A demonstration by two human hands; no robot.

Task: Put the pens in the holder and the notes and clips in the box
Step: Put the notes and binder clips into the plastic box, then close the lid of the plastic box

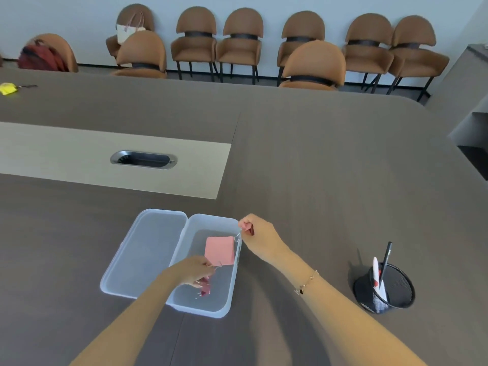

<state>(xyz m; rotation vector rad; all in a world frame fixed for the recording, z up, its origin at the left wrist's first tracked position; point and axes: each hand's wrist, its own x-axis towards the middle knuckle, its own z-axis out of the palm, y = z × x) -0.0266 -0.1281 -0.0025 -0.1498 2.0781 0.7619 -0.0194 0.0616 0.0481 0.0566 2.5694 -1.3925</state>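
Note:
A clear plastic box stands open on the table, its hinged lid lying flat to the left. A pink pad of notes lies inside it. My left hand is inside the box, fingers closed on a dark red binder clip close to the bottom. My right hand hovers over the box's right rim, pinching a pink binder clip. A black mesh holder at the right holds a black pen and a white pen.
The brown table has a beige centre strip with a metal cable slot. A yellow object lies at the far left. Brown chairs line the far wall; a grey cabinet stands at the right.

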